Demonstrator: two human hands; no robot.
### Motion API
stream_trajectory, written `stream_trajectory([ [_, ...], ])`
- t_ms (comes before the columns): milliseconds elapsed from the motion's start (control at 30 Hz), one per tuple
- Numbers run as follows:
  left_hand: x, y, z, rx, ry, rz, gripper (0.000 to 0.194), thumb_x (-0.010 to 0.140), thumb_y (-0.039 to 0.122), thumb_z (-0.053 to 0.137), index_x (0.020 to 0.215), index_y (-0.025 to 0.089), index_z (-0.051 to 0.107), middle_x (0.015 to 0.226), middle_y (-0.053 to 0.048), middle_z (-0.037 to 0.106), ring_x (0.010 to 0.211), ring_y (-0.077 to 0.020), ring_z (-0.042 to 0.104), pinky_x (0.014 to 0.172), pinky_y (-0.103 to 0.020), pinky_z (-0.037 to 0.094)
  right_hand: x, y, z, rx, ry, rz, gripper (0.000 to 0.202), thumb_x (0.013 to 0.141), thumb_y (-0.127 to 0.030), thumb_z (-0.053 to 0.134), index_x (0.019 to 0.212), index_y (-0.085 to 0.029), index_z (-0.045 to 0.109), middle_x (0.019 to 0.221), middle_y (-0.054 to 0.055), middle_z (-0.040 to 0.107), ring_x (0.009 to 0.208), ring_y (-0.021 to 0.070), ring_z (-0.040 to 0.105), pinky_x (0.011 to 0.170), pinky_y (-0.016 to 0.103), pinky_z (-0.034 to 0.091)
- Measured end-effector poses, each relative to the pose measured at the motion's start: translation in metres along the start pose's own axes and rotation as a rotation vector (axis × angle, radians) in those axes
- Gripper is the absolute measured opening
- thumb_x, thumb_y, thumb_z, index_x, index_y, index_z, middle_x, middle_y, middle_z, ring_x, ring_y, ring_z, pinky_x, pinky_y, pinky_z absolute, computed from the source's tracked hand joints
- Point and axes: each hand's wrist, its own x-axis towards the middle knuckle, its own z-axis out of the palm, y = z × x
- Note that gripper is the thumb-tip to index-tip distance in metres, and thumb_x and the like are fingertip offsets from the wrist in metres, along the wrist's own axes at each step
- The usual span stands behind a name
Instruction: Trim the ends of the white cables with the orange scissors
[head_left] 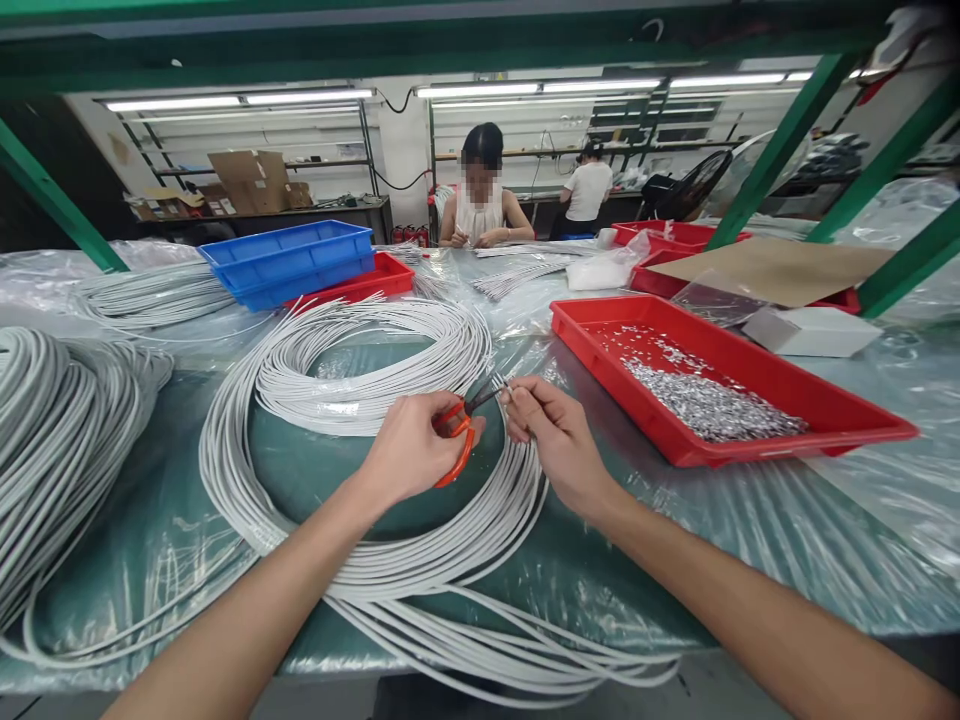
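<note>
orange-handled, dark-nosed metal hand tool (465,465) in left hand (409,445), fingers clamped round grips; long axis slants up and rightward, nose reaching small silvery piece (500,381) pinched between right hand's (555,430) thumb and fingers. piece lies right of tool nose, at right fingertips; contact cannot be told. white cable coil (420,572) beneath both hands. right: shallow red plastic tray (615,385), tiny silver metal parts (712,405) heaped inside. far left: blue plastic bin (292,280), contents unclear.
</note>
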Motion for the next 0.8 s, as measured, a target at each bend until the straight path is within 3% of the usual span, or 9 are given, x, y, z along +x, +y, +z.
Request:
stream_trajectory([
  [133, -0.0007, -0.0018, 0.0, 0.068, -0.052, 0.021, 0.033, 0.079, 0.035, 0.06, 0.061, 0.018, 0.039, 0.056, 0.005, 0.034, 0.056, -0.009, 0.025, 0.05, -0.024, 0.021, 0.003, 0.0004, 0.001, 0.145, -0.045, 0.103, 0.026, 0.086, -0.045, 0.064, 0.085, -0.019, 0.059, 0.06, -0.008, 0.036, 0.046, 0.0065, 0.033, 0.045, 0.023, 0.034],
  [500, -0.0013, -0.0036, -0.0013, -0.002, -0.081, -0.017, 0.044, 0.078, 0.039, 0.063, 0.056, 0.018, 0.031, 0.054, 0.006, 0.025, 0.055, -0.0085, 0.021, 0.048, -0.024, 0.016, 0.0021, -0.0031, -0.0006, 0.163, -0.12, 0.151, 0.028, 0.085, -0.046, 0.065, 0.079, -0.019, 0.059, 0.057, -0.009, 0.03, 0.044, 0.0053, 0.024, 0.041, 0.021, 0.03],
  [800, -0.0017, -0.0017, -0.0042, -0.009, -0.129, -0.048, 0.04, 0.08, 0.045, 0.061, 0.057, 0.016, 0.047, 0.052, 0.005, 0.035, 0.052, -0.0078, 0.028, 0.047, -0.024, 0.017, 0.0039, -0.0029, -0.0041, 0.111, -0.156, 0.143, 0.031, 0.084, -0.048, 0.065, 0.079, -0.018, 0.06, 0.057, -0.008, 0.028, 0.044, 0.0056, 0.024, 0.041, 0.022, 0.027],
])
